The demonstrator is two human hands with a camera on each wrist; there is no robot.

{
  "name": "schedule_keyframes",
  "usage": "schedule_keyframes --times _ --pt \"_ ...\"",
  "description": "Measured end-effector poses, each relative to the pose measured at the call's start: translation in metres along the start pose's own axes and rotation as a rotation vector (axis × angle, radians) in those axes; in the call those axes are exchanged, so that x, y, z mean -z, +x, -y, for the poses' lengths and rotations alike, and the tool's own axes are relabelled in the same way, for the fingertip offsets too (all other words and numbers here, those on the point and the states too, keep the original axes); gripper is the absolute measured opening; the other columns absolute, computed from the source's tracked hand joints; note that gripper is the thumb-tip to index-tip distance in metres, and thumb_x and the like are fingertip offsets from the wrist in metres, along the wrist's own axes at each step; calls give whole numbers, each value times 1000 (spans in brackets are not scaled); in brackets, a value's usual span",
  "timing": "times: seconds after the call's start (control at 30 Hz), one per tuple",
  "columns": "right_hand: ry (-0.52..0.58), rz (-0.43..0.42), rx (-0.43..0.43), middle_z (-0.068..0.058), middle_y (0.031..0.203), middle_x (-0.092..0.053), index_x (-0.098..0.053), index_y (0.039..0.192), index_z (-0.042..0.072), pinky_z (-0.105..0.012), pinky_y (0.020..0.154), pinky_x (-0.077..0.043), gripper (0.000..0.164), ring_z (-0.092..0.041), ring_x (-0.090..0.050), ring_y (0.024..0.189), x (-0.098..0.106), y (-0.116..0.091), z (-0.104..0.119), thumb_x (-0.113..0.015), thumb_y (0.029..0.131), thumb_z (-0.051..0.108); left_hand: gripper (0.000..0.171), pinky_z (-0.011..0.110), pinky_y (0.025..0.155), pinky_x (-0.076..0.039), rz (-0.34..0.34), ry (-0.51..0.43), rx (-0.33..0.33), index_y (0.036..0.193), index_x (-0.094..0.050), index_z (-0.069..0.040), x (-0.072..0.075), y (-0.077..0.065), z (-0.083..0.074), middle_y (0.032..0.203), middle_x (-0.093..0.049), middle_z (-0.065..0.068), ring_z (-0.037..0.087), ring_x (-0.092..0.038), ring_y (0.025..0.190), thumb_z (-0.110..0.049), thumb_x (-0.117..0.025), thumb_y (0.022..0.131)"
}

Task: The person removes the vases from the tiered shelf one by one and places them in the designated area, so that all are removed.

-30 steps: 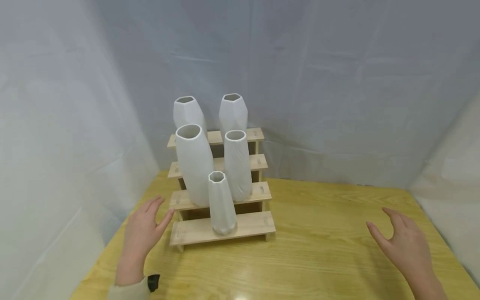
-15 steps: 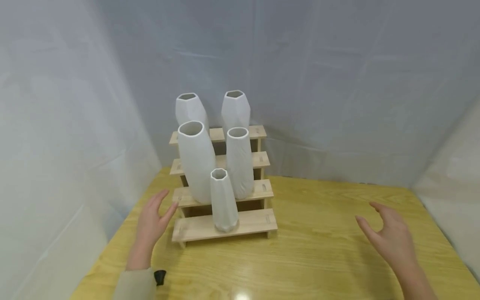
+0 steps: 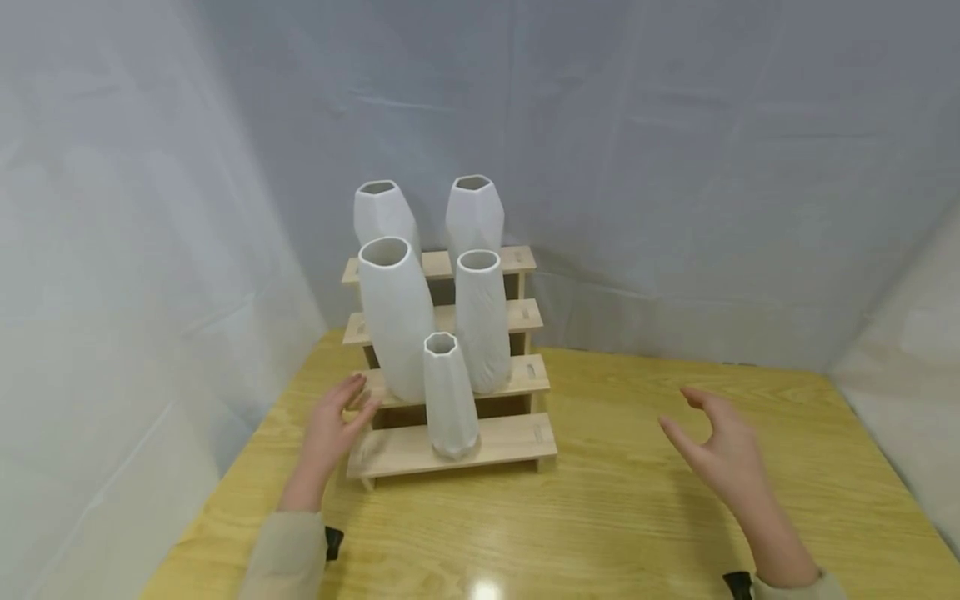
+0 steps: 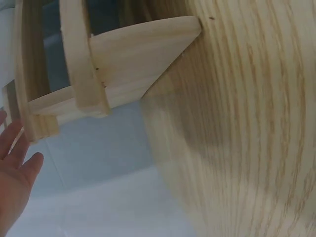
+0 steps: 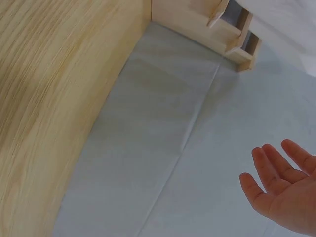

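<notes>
A four-tier wooden step shelf [image 3: 517, 442] bears several white vases. A small fluted vase [image 3: 452, 400] stands on the lowest step; behind it are a wide vase [image 3: 397, 325] and a slimmer textured vase [image 3: 482, 325]. Two faceted vases, one left [image 3: 384, 217] and one right [image 3: 476, 217], occupy the top, their lower parts hidden. My left hand [image 3: 330, 429] is at the shelf's left end, fingers spread and empty; in the left wrist view its fingertips overlap a step's end. Well right of the shelf, my right hand [image 3: 723, 450] hovers over the table, thumb and fingers apart, holding nothing.
The shelf stands on a yellow wood-grain table [image 3: 630, 517], toward its left side. Pale sheeting hangs behind as a back wall [image 3: 675, 208] and along the left [image 3: 135, 292] and right sides.
My left hand has moved right and slightly up to the shelf's left end. The right hand has come leftward toward the shelf. The view has shifted slightly; the vases stay in place.
</notes>
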State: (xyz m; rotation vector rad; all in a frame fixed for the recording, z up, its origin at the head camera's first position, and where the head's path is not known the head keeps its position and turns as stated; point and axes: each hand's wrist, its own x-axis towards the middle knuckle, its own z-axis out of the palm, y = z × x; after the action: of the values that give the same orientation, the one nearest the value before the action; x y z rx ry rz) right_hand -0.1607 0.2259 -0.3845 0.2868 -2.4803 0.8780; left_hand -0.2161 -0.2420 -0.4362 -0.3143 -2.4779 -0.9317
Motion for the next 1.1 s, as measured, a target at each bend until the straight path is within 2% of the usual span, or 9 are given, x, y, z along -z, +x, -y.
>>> schedule_keyframes --times 0.13,0.47,0.7,0.97,1.1 --pt "25 -9 55 -23 105 -56 -53 113 -7 -53 78 -40 44 -37 -51 96 -10 5 8 -68 78 17 44 52 95 -31 9 4 6 116 -52 9 -5 2 4 123 -46 25 40 -41 113 -18 -64 82" --pt "99 15 118 -20 104 -58 -55 110 -5 -50 79 -43 41 -34 -52 96 -32 15 32 -69 76 14 46 50 100 -24 86 39 9 114 -55 4 -13 8 12 127 -45 20 36 -35 120 -25 -65 81" --pt "152 67 128 -18 106 -58 -55 111 -5 -47 81 -43 42 -31 -53 97 -46 24 53 -69 77 16 45 50 99 -25 91 57 -32 111 -58 5 -16 10 16 125 -47 20 36 -34 121 -23 -68 78" --pt "257 51 192 -17 102 -60 -57 107 -6 -41 82 -45 43 -28 -55 94 -64 34 74 -72 72 14 47 48 100 -25 85 51 -53 110 -58 6 -16 11 20 123 -48 20 36 -35 120 -21 -72 74" --pt "313 69 188 -16 102 -60 -57 107 -6 -42 83 -45 42 -27 -54 94 -72 39 83 -71 73 14 45 49 98 -27 61 66 -98 108 -59 5 -18 12 22 121 -50 19 37 -38 118 -20 -72 73"
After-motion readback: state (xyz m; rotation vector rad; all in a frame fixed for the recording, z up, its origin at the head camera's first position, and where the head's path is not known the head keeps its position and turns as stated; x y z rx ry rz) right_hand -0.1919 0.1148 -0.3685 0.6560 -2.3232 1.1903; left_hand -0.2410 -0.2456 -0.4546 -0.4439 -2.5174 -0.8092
